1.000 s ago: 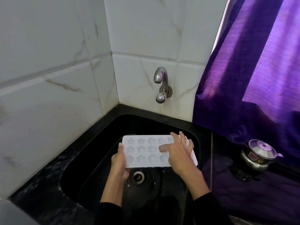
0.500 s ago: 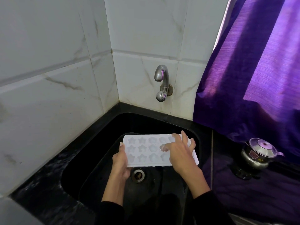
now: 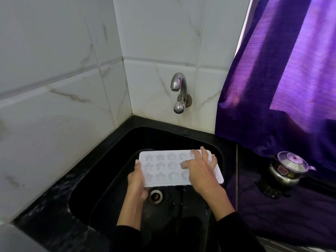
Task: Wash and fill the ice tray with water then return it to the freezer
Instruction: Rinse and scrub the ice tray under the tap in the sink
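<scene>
Dim overall. Daylight comes through the purple fabric curtain (image 3: 283,73) at right, glowing brightest at its upper part. The black recessed sink (image 3: 101,179) is nearly featureless in shadow. Purple reflection on the curved chrome wall tap (image 3: 179,88). Wide-angle bending at edges; slight softness throughout.

The white ice tray (image 3: 163,168), a flat rectangle with three rows of star- and flower-shaped cavities facing up, is held roughly level over the black sink (image 3: 109,179), just above the drain (image 3: 156,196) and below and in front of the wall tap (image 3: 179,92).
</scene>
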{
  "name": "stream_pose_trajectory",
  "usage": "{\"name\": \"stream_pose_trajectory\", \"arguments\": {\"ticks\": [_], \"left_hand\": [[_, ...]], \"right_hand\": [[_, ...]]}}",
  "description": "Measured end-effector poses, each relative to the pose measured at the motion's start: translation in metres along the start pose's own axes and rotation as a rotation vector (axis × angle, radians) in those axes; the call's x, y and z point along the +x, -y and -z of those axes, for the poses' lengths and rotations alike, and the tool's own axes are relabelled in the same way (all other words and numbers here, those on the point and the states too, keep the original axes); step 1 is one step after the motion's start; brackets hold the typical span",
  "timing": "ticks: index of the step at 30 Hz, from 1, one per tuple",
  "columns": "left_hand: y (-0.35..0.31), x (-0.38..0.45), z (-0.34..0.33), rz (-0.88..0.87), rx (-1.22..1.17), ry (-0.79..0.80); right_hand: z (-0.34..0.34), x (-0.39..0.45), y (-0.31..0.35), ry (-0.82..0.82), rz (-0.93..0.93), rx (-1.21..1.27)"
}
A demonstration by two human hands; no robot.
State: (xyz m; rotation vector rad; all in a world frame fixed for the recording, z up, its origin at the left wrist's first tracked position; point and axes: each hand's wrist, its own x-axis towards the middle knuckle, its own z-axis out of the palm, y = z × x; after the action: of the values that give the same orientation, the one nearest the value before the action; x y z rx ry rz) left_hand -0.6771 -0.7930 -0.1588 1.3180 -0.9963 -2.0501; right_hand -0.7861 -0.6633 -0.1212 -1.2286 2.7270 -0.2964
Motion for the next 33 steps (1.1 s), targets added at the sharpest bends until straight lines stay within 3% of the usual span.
{"name": "stream_pose_trajectory", "arguments": {"ticks": [7,17,33], "left_hand": [[-0.001,-0.001,-0.002,0.005,0.014,-0.003],[0.000,-0.004,-0.006,-0.014,0.026,-0.018],[0.002,-0.008,-0.008,-0.036,0.054,-0.007]], "right_hand": [[0.001,0.000,0.004,-0.118,0.038,0.051],[0.000,0.002,0.021,0.033,0.093,-0.016],[0.001,0.001,0.020,0.035,0.091,-0.049]]}}
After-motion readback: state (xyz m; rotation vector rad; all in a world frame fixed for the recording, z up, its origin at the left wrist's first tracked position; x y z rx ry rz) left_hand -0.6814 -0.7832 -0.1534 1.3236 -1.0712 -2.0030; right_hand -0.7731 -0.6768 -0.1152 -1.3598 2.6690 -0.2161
